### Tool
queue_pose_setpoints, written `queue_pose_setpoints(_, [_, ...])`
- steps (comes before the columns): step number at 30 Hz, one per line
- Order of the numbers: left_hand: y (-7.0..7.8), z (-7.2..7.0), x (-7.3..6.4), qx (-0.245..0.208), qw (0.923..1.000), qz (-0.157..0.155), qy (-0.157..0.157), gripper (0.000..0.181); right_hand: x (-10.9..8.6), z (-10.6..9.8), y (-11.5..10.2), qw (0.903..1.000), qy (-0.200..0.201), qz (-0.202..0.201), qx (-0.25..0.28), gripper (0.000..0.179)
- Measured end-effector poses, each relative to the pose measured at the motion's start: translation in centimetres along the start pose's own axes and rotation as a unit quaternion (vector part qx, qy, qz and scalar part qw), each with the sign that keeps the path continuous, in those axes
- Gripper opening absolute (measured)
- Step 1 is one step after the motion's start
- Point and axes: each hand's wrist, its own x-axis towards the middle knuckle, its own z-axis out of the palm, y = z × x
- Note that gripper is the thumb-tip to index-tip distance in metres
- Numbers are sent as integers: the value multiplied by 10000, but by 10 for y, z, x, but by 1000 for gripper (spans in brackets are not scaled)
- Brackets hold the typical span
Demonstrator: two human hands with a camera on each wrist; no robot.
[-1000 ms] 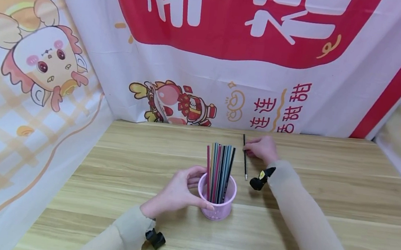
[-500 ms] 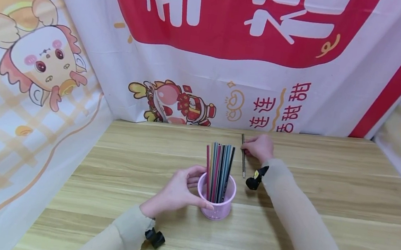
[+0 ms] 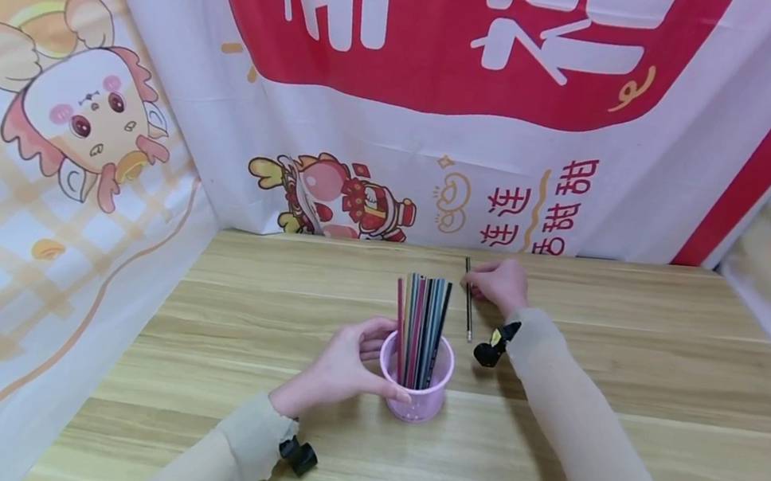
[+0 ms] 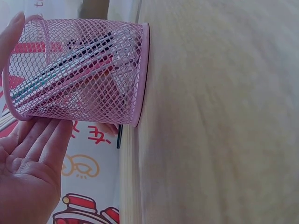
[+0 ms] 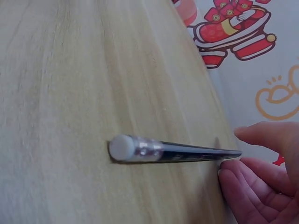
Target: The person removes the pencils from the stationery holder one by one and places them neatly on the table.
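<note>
In the head view a pink mesh pencil cup (image 3: 417,406) stands upright on the table. It holds several pencils (image 3: 417,333), some dark, some blue-grey, one magenta. My left hand (image 3: 341,367) grips the cup from its left side, thumb across the near rim and fingers round the far side. Behind the cup and to its right, a black pencil (image 5: 187,153) lies on the tabletop with its white eraser end toward me. My right hand (image 3: 501,283) is at its far part. The right wrist view shows the thumb (image 5: 261,134) raised apart from the pencil, with the other fingertips beside it.
The wood-grain table (image 3: 264,290) ends at the back against a white and red printed cloth (image 3: 385,128). Another printed cloth (image 3: 57,264) hangs along the left side. A black wrist camera (image 3: 491,350) on the right sleeve sits close to the pencil's eraser end.
The black pencil and my right hand have shifted slightly left over the tabletop, mostly in the first half second. My left hand and the pencil cup have stayed in place.
</note>
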Motion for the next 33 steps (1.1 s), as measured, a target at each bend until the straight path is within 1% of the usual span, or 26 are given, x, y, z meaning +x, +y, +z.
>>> queue_pose_setpoints(6, [-2,-1,-1,-11,10000,17,-8,89,-9,-9,-8,9992,-160,-243,260,36])
queue_pose_setpoints(11, [-2,-1,-1,-44,10000,-3,-11,89,-23,-19,-24,9972,-146,-564,464,47])
queue_pose_setpoints(14, [-2,0,-2,-69,10000,-14,-17,87,-33,-25,-34,9960,-192,-676,555,51])
queue_pose_setpoints(17, [-2,0,-2,-95,9999,-18,-37,86,-43,-30,-41,9949,-249,-781,596,50])
queue_pose_setpoints(21, [-2,0,-2,-112,9999,2,-55,86,-58,-36,-47,9916,-449,-994,691,48])
queue_pose_setpoints(26, [-1,0,-1,-94,9999,29,-61,88,-80,-41,-49,9885,-713,-1203,570,50])
queue_pose_setpoints(30, [0,0,-1,-85,9999,9,-73,89,-99,-43,-48,9861,-936,-1284,476,53])
queue_pose_setpoints(33, [0,-1,-1,-66,9999,-11,-81,90,-111,-43,-46,9852,-1014,-1326,392,52])
